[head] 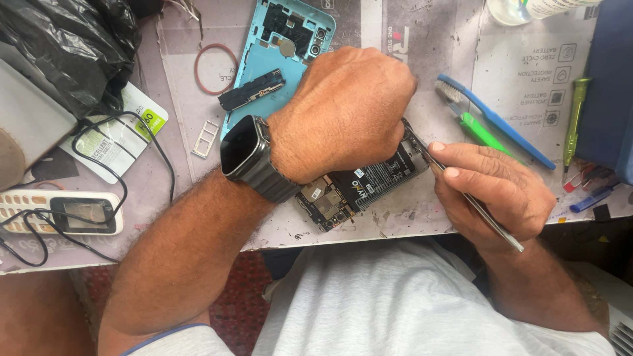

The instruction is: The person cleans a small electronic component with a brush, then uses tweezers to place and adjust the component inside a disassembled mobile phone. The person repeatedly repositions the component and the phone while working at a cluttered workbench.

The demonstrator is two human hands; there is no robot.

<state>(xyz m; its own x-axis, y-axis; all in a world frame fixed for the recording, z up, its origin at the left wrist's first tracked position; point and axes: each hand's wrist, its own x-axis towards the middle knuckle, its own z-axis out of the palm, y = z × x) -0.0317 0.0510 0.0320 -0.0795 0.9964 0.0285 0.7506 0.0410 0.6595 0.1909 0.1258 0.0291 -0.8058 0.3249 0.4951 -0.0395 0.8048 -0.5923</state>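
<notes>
An opened smartphone (369,181) with its battery and circuit boards bare lies near the table's front edge. My left hand (343,109) is closed over its far part and pins it to the mat; a dark smartwatch is on that wrist. My right hand (491,188) grips metal tweezers (475,204), whose tip touches the phone's right end beside my left hand. The phone's light blue back frame (273,49) lies behind my left hand with a small black part (252,89) on it.
A blue toothbrush (498,122) and a green tool (484,135) lie right of the phone. A green screwdriver (573,118) rests by a blue box (610,86). A SIM tray (206,138), a rubber band (214,68), an old keypad phone (59,212) with black cable and a black bag (66,46) sit left.
</notes>
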